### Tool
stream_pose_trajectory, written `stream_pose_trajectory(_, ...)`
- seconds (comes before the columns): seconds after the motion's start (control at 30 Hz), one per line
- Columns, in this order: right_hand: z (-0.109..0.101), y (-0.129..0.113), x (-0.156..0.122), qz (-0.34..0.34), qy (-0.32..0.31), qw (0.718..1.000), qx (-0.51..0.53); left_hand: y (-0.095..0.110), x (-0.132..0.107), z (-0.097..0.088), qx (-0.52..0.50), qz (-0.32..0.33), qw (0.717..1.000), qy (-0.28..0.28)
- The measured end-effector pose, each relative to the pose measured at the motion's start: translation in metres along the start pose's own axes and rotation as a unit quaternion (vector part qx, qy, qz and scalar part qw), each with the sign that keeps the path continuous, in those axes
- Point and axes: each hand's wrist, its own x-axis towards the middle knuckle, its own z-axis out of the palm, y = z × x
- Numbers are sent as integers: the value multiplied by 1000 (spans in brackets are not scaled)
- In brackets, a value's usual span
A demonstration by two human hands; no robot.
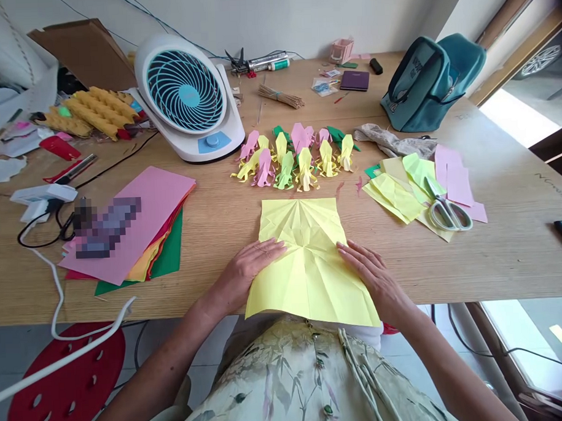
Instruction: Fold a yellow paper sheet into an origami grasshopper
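Note:
A creased yellow paper sheet (pixel 309 258) lies unfolded at the near edge of the wooden table (pixel 494 252), its lower part hanging over the edge. My left hand (pixel 247 270) rests flat on the sheet's left edge, fingers stretched out. My right hand (pixel 373 278) lies flat on the sheet's right edge, fingers extended too. Neither hand grips anything. Beyond the sheet stands a cluster of several folded paper figures (pixel 294 158) in pink, yellow and green.
A stack of coloured paper (pixel 147 221) lies at the left, a small fan (pixel 187 97) behind it. Scissors (pixel 444 211) sit on yellow paper scraps (pixel 395 194) at the right. A teal bag (pixel 426 82) stands at the back right. White cables (pixel 58 304) hang off the left edge.

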Motion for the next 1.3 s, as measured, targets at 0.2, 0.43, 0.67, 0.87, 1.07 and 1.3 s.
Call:
stream_pose_trajectory(0.2, 7, 16, 16, -61, -90, 994, 7, -18, -19, 8, 114, 13, 989, -97)
stream_pose_trajectory(0.43, 9, 16, 5, -69, -121, 990, -10, -33, -36, 19, 140, 41, 985, -90)
stream_pose_trajectory(0.67, 1, 14, 10, -49, -131, 990, 27, -29, -30, 4, 30, -16, 994, -103)
stream_pose_trajectory(0.87, -2, 12, 22, -3, -52, 991, 122, -27, -22, 3, -77, -134, 988, 11)
stream_pose_trajectory(1.07, 2, 6, 40, 240, -13, 959, 152, -27, -9, 10, -51, -252, 962, 87)
stream_pose_trajectory(1.3, 5, 7, 64, 324, 6, 937, 132, -25, 12, 5, 49, -329, 942, 51)
